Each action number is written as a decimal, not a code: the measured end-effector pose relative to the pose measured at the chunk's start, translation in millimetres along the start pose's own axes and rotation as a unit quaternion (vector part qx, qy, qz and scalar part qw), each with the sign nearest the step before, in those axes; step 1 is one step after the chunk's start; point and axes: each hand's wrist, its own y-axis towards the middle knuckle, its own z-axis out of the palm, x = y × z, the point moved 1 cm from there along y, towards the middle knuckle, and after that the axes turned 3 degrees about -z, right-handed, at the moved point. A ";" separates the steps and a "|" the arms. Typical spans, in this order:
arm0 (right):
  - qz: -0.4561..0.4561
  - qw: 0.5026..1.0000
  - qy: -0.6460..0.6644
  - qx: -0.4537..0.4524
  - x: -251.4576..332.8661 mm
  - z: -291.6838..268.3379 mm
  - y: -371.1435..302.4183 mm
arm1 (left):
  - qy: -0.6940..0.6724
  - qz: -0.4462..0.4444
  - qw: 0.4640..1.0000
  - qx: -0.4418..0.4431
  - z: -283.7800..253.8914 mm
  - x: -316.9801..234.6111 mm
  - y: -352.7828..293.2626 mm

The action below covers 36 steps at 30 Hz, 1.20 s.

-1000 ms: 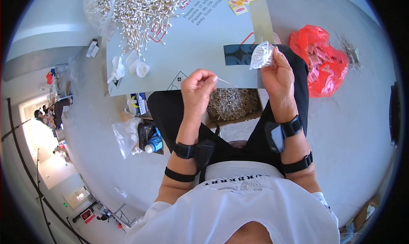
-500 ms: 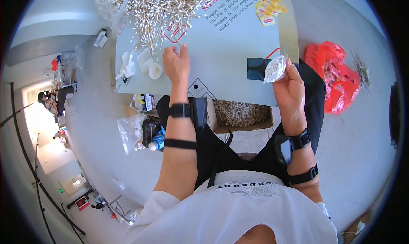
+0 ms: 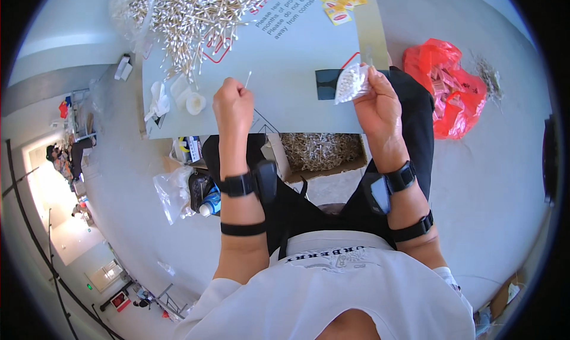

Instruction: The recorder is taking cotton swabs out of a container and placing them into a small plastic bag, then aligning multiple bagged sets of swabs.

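Drawn back from the swab heap (image 3: 196, 25), eleven o'clock, with the left hand (image 3: 233, 105); gripping in the right hand (image 3: 381, 105), well apart, the swab-filled bag (image 3: 351, 84) at one o'clock. Steady that; pinching the single swab (image 3: 249, 79) leftward, avoid bending.

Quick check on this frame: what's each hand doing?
Left hand: closed, holding one cotton swab.
Right hand: closed on a clear bag of cotton swabs.
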 end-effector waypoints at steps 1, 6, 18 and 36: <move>-0.004 1.000 0.000 -0.001 0.4 2.7 -2.3 | -0.090 0.010 0.996 -0.023 -9.4 -9.6 -10.4; -0.027 0.999 -0.020 0.027 2.4 10.4 -9.6 | -0.365 0.095 0.926 0.013 -58.2 -72.0 -54.9; -0.082 0.991 -0.069 0.077 6.7 26.6 -25.4 | -0.254 0.252 0.933 0.035 -78.7 -118.5 -77.2; -0.006 0.996 -0.029 0.084 -2.6 27.0 -33.9 | -0.470 0.107 0.863 0.149 -65.7 -131.8 -79.3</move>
